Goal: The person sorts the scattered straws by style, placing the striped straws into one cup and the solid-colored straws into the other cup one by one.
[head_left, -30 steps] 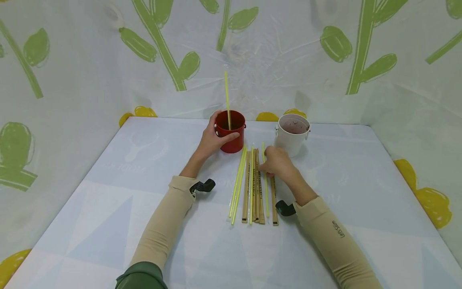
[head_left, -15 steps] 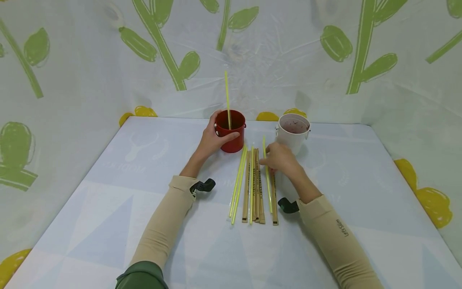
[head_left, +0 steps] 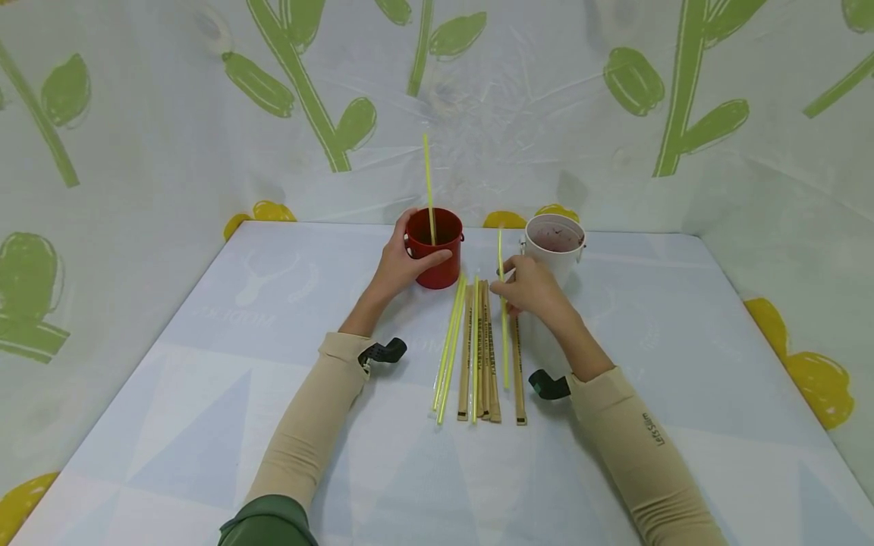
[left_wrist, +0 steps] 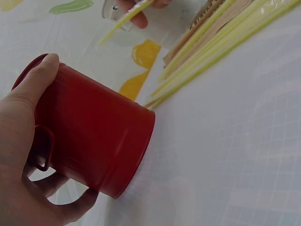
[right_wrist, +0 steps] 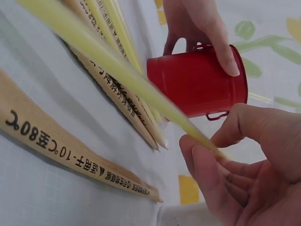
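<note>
My left hand (head_left: 399, 265) holds the small red bucket (head_left: 442, 277), its thumb across the front and its fingers behind. A yellow straw (head_left: 429, 178) stands upright in that bucket, rising well above the rim. With thumb and fingers, my right hand (head_left: 536, 287) pinches another yellow straw (right_wrist: 117, 70) just in front of the white bucket (head_left: 565, 264). In the head view this straw's lower end overlaps the gap beside the laid-out straws. Several brown paper-wrapped straws (head_left: 486, 364) and yellow straws in clear wrappers (head_left: 447, 360) lie side by side below the red bucket.
One brown paper-wrapped straw (head_left: 519, 379) lies apart at the right of the row, under the right hand. The table (head_left: 205, 425) has a pale blue patterned cover. A white sheet with green plant prints (head_left: 519, 114) stands behind its far edge.
My right hand has moved up and away from me, carrying the pinched yellow straw out of the row towards the white bucket. The left hand and red bucket have stayed in place.
</note>
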`<state>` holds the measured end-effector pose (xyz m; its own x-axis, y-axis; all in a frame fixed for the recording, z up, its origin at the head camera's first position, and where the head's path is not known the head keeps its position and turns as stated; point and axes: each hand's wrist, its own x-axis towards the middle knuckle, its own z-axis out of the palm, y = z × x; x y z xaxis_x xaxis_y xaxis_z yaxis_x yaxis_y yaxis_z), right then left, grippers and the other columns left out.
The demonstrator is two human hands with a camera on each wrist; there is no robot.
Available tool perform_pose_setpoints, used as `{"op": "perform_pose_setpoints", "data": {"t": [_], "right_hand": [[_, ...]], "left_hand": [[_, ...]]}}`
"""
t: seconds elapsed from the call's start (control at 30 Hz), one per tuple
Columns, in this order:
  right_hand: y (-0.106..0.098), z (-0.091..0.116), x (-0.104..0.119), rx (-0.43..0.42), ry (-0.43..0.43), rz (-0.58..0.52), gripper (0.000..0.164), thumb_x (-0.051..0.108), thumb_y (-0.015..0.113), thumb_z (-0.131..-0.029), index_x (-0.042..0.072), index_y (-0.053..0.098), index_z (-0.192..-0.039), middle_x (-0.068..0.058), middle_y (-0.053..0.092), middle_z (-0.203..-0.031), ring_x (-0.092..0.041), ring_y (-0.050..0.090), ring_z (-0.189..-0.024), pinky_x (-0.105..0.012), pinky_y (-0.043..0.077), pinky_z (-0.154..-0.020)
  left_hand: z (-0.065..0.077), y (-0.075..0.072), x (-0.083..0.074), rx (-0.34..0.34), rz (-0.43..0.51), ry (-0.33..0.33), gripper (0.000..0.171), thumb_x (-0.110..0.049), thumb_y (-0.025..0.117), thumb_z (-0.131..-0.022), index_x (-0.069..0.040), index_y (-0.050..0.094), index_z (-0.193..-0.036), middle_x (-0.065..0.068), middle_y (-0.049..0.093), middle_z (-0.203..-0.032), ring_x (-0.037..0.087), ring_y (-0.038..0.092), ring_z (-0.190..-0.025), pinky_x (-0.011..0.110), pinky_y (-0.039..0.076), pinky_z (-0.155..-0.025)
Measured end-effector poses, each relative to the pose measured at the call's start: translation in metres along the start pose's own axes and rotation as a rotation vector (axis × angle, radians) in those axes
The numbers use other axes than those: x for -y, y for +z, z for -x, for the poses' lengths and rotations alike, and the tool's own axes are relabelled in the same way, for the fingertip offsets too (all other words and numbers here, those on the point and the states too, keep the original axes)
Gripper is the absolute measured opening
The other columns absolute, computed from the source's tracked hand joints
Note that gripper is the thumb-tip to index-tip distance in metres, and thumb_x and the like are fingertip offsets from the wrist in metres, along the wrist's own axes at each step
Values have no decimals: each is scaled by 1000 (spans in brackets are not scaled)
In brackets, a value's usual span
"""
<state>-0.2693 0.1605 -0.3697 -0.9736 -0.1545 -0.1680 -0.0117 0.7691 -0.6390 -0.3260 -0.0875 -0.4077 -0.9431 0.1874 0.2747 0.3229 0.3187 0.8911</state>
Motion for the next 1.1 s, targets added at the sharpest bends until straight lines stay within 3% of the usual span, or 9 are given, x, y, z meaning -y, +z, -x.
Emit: {"op": "perform_pose_setpoints", "data": {"t": [0.23, 0.53, 0.9, 1.1], "right_hand": [[-2, 2, 2, -69, -42, -67, 51, 23, 59, -93, 3, 46, -138, -17, 71, -104, -21, 72, -67, -27, 59, -63], [-3, 1, 1, -154, -129, -90, 60, 19, 60, -89, 8, 42, -146, -15, 67, -111, -21, 71, -69, -28, 59, -66], [-3, 3, 2, -304, -274, -207, 42, 12, 59, -89, 2, 58, -130, -19, 72, -100, -27, 73, -72, -26, 59, -56], [-4, 3, 3, -370, -284, -268, 37, 9, 59, -88, 1, 60, -123, -18, 72, -95, -28, 72, -68, -25, 58, -54]], "left_hand": [[0, 0, 1, 3, -3, -5, 94, -38, 79, -81, -22, 21, -153, -4, 43, -149, 16, 42, -134, 43, 51, -101], [1, -1, 0, 17, 19, -12, 91, -37, 78, -81, -30, 21, -152, -6, 41, -150, 16, 41, -135, 45, 50, -103], [0, 0, 2, 4, 3, -5, 90, -39, 79, -80, -32, 23, -150, -6, 43, -148, 14, 43, -133, 42, 51, -101], [-1, 0, 3, 6, 9, 1, 89, -39, 79, -81, -32, 23, -150, -6, 44, -148, 15, 42, -134, 43, 51, -101]]}}
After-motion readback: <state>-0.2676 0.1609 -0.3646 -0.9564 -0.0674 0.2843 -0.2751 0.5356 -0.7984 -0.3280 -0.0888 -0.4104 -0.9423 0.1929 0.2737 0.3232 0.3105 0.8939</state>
